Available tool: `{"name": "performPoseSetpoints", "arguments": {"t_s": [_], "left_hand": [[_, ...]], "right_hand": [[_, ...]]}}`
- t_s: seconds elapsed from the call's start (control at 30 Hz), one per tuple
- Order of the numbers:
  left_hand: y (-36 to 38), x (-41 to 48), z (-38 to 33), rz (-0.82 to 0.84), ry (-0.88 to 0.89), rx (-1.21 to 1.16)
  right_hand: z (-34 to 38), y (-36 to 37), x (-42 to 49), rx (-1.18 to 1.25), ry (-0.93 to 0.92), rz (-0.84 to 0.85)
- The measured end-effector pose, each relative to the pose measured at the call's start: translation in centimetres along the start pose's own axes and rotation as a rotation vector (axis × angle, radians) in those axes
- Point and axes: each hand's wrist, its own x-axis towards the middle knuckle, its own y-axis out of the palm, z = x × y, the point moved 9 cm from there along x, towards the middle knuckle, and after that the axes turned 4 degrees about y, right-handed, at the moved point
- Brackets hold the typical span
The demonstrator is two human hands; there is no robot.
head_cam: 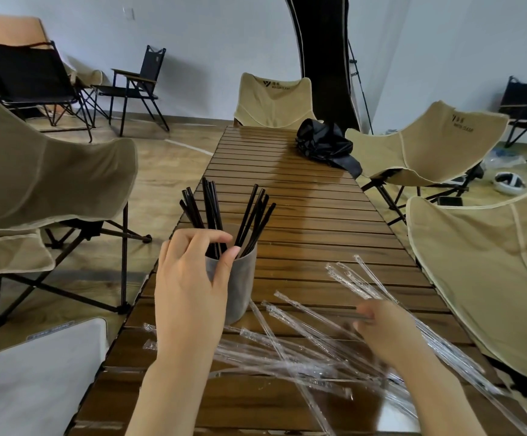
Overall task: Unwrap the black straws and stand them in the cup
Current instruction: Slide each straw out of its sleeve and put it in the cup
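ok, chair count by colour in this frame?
beige chairs: 4
black chairs: 3
orange chair, partly hidden behind a black one: 1
Total: 8

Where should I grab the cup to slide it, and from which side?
Take the cup by its bare wall below the rim, coming in from the right. The straws fan out of its mouth, so a grasp from above is blocked, and the left hand already covers its left side. It stands upright, tall and round, which probably suits a wrap-around grip.
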Motion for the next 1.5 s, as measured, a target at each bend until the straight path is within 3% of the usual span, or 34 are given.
{"name": "performPoseSetpoints", "arguments": {"t_s": [0.13,0.27,0.37,0.67,0.8,0.97,1.27,1.5], "left_hand": [[-0.6,-0.2,-0.6,-0.049,0.005,-0.029],[-1.2,-1.3,-2.3,-0.072,0.022,-0.051],[-0.5,-2.5,-2.5,0.014,-0.026,-0.011],[7.1,-8.9,0.0,1.084,-0.233,0.136],[8.6,-11.4,0.2,1.354,-0.26,0.179],[8.3,-11.6,1.0,1.346,-0.283,0.161],[8.6,-10.5,1.3,1.225,-0.203,0.087],[8.9,-8.9,1.2,1.038,-0.115,0.086]], "right_hand": [[-1.0,0.0,-0.3,-0.035,0.058,0.042],[0.6,1.3,-0.7,-0.077,-0.043,0.127],[1.3,1.6,-0.6,-0.064,-0.098,0.134],[2.7,3.1,-0.7,-0.041,-0.164,0.179],[5.2,5.2,-1.9,-0.081,-0.226,0.265],[8.1,6.9,-3.3,-0.274,-0.395,0.215],[8.1,6.3,-2.8,-0.055,-0.475,0.189],[7.7,6.0,-2.0,-0.097,-0.482,0.114]]}}
